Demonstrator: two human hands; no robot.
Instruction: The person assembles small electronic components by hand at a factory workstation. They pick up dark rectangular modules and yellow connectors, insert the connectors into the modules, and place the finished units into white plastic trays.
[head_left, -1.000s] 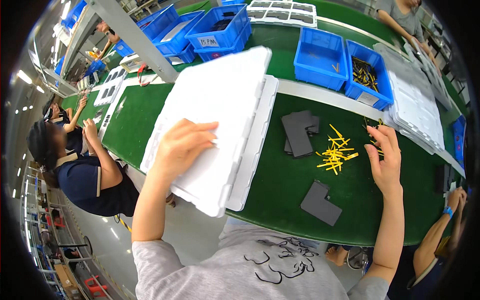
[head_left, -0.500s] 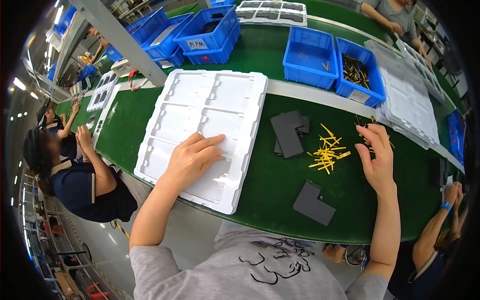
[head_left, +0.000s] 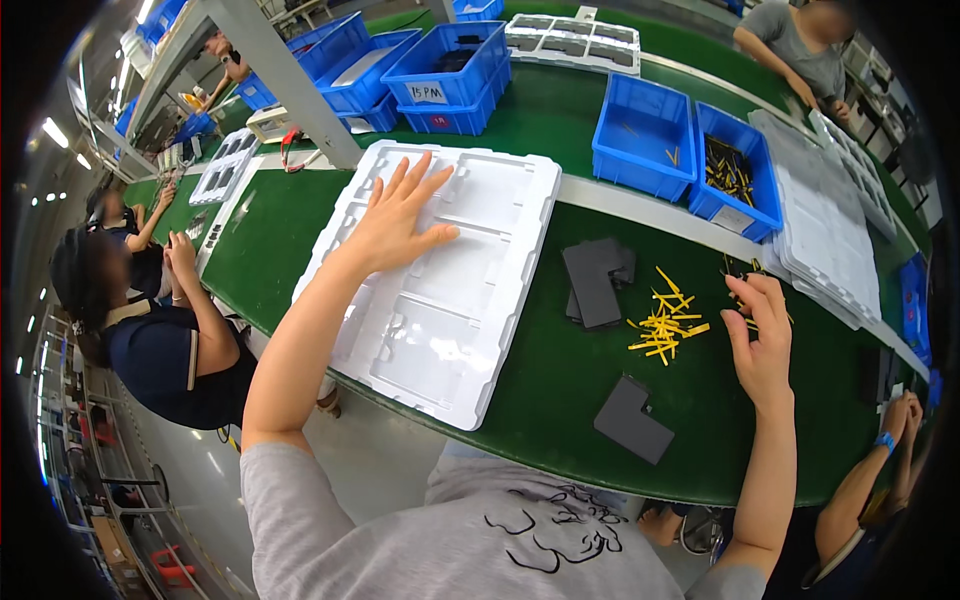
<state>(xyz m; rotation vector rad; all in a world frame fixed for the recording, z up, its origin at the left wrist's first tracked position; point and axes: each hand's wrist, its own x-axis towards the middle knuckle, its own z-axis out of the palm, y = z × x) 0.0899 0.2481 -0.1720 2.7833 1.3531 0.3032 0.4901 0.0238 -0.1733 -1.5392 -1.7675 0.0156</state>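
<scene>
1. A single view, from the person's head, looks steeply down over the chest onto the green table (head_left: 300, 240).
2. It faces forward across the table toward the blue bins (head_left: 640, 130) on the far side.
3. It sits close: both forearms enter from the lower edge.
4. The fisheye lens bends straight edges near the rim.

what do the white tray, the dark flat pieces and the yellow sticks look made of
White tray under the left hand: thin moulded plastic, by its glossy glare and pressed pockets. Dark flat pieces: matte grey sheet, perhaps foam or rubber; no shine. Yellow sticks beside the right hand: probably plastic, too small to tell.
</scene>
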